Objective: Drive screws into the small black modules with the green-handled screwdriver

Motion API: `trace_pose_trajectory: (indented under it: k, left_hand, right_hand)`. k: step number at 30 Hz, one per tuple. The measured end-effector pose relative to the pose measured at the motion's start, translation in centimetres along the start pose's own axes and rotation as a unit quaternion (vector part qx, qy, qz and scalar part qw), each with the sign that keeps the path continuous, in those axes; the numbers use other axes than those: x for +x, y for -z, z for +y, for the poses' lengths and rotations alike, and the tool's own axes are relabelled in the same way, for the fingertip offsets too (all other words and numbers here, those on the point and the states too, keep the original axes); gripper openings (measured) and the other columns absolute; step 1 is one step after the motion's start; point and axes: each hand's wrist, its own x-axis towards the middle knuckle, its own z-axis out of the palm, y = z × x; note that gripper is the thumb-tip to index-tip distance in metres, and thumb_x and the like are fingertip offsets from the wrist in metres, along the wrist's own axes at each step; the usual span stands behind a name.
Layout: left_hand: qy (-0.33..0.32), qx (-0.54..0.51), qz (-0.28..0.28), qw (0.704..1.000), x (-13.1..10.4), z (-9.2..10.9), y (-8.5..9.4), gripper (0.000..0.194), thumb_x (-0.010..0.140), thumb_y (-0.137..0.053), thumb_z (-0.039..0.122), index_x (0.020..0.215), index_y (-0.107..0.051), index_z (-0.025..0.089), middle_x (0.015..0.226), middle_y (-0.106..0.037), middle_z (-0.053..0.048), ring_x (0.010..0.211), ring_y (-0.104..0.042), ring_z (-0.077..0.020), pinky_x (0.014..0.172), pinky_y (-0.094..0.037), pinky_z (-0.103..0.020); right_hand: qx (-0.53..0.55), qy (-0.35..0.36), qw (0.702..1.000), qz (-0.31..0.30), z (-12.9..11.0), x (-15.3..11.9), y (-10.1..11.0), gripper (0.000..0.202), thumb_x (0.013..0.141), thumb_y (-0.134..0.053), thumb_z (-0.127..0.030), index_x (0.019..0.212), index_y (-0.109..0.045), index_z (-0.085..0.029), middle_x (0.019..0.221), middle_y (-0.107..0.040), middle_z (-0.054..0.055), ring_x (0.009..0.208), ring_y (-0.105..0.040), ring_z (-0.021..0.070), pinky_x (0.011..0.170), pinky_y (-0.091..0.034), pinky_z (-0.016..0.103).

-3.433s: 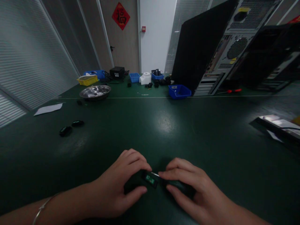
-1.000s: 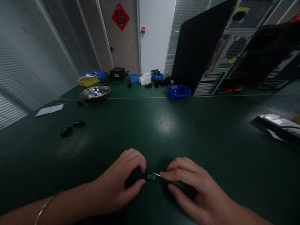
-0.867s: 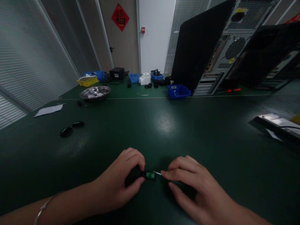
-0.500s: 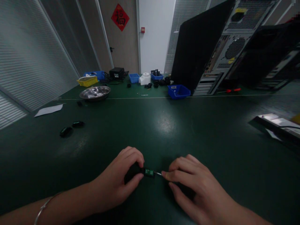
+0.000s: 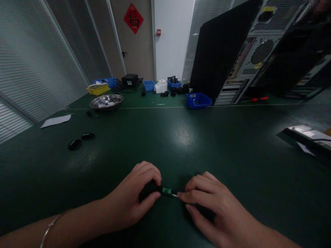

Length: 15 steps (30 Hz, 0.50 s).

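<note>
My left hand (image 5: 138, 194) pinches a small black casing with a green circuit board (image 5: 167, 190) between thumb and fingertips. The casing lies low over the table, its board facing up. From the other side, my right hand (image 5: 210, 203) grips a thin metal-tipped tool (image 5: 174, 195) whose shaft points left at the casing's right end. The tip meets or nearly meets the casing; I cannot tell which. The rest of the tool is hidden by my fingers.
Two similar black casings (image 5: 74, 144) lie at the left. Further back are a metal dish (image 5: 106, 102), a yellow bin (image 5: 97, 89), a blue bin (image 5: 198, 101) and a computer tower (image 5: 222, 51). A flat device (image 5: 310, 137) sits at the right.
The view has shifted slightly. The casing and my left hand appear a little further right, and less of the metal shaft shows between the casing and my right fingers.
</note>
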Motion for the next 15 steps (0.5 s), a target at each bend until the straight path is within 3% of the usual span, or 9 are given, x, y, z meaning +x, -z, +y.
trace_pose_trajectory:
  k: [8,15]
  left_hand:
    - [0.000,-0.006,-0.005,1.000,0.02,-0.19,-0.01,0.021,0.088,-0.053,0.006,0.101,-0.051,0.022,0.106,-0.058,-0.004,0.101,-0.052,-0.0212,0.089,-0.044,-0.037]
    - [0.008,0.013,-0.019,1.000,0.12,0.09,0.00,0.019,0.089,-0.056,0.009,0.102,-0.052,0.023,0.107,-0.059,-0.004,0.102,-0.052,-0.0220,0.091,-0.043,-0.039]
  right_hand:
    - [0.053,-0.017,0.998,0.004,0.30,0.16,-0.10,0.028,0.090,-0.055,-0.011,0.111,-0.069,-0.024,0.097,-0.068,0.006,0.088,-0.063,0.0226,0.076,-0.045,0.040]
    - [0.164,-0.048,0.983,0.069,0.90,-0.14,-0.48,0.024,0.094,-0.055,-0.015,0.111,-0.068,-0.026,0.100,-0.068,0.004,0.093,-0.064,0.0208,0.080,-0.050,0.037]
